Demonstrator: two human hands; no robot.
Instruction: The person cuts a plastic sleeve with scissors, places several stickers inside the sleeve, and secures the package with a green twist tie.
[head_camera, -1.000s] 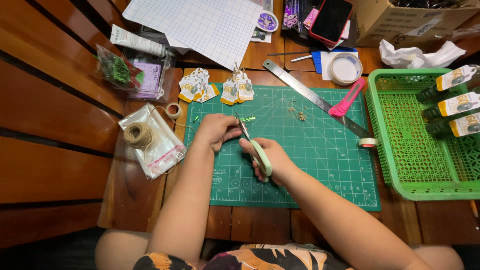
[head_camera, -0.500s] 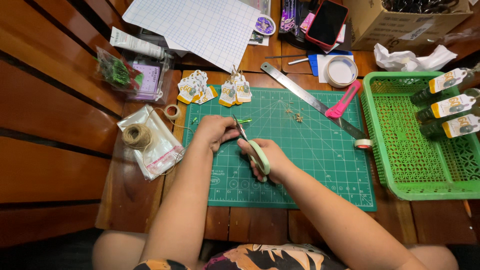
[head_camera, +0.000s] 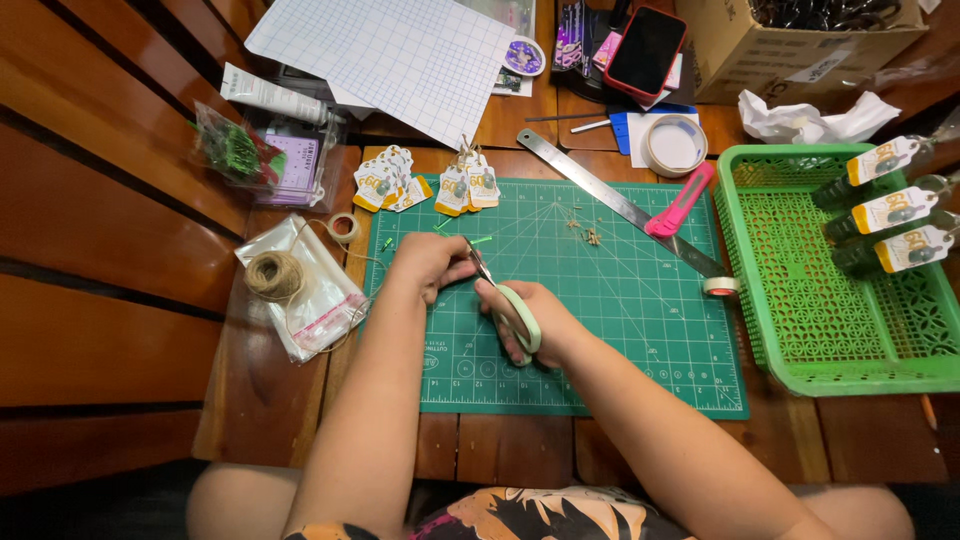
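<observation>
My right hand (head_camera: 530, 318) grips pale green-handled scissors (head_camera: 507, 303) over the green cutting mat (head_camera: 620, 310), blades pointing up-left toward my left hand (head_camera: 428, 265). My left hand is closed, pinching something small at the blade tips; what it pinches is too small to make out. Small green snippets (head_camera: 480, 240) lie on the mat just beyond the hands. Two piles of small yellow-and-white tags (head_camera: 384, 182) (head_camera: 468, 184) sit at the mat's far edge.
A twine ball (head_camera: 274, 273) rests on a clear bag at left. A metal ruler (head_camera: 620, 200), pink knife (head_camera: 680, 199) and tape rolls (head_camera: 672, 146) lie at back right. A green basket (head_camera: 800, 300) holds tagged bottles (head_camera: 880, 215). Grid paper (head_camera: 390, 55), phone (head_camera: 648, 48).
The hands and scissors stay almost in place on the mat; the view shifts slightly. Nothing else has visibly moved.
</observation>
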